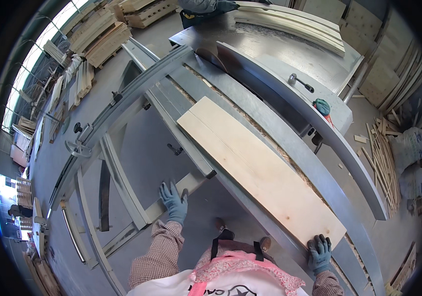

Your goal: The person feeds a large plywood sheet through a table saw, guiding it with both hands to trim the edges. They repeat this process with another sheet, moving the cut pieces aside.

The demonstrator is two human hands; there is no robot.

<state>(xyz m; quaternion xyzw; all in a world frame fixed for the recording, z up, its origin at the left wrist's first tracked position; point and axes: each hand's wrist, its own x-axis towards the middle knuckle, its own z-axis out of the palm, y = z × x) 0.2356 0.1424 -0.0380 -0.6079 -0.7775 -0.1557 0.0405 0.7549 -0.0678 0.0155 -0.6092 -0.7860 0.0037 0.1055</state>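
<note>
A long pale wooden board [255, 167] lies flat on the metal sliding table [240, 190] of a panel saw, with a thin dark line running lengthwise near its left edge. My right hand [320, 253], in a blue-grey glove, grips the board's near end, fingers curled at the corner. My left hand [174, 203], gloved alike, rests on a grey crossbar [195, 181] of the side frame. Its fingers are spread, and it holds nothing.
A long metal rip fence [339, 158] runs along the right of the table. Stacked strips [290, 27] lie on the far tabletop, where another person's gloved hand [227, 6] shows. Scrap sticks [383, 163] and white sacks [414, 163] lie on the right; timber piles [92, 39] stand far left.
</note>
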